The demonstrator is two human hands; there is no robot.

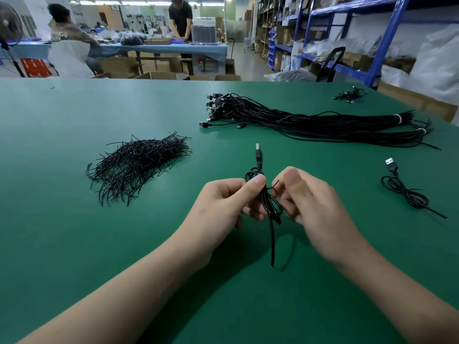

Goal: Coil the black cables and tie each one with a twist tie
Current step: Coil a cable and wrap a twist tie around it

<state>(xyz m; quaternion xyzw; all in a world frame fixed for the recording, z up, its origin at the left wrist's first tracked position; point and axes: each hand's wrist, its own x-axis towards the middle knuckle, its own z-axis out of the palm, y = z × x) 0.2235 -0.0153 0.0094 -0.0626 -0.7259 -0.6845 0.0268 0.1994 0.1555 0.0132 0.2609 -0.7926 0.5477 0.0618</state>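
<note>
A coiled black USB cable [271, 209] hangs upright above the green table [62, 232], its plug pointing up and its loose tail dangling toward me. My left hand [223, 207] pinches the coil near its top. My right hand [305, 202] pinches the ends of a black twist tie [272, 186] wrapped round the coil's middle. A loose heap of black twist ties [139, 165] lies to the left. A long bundle of straight black cables [310, 120] lies at the back right.
One coiled, tied cable [404, 189] lies at the right. A small clump of cables [350, 95] sits near the far right corner. Beyond the table's far edge are cardboard boxes, blue shelving and two people at another table.
</note>
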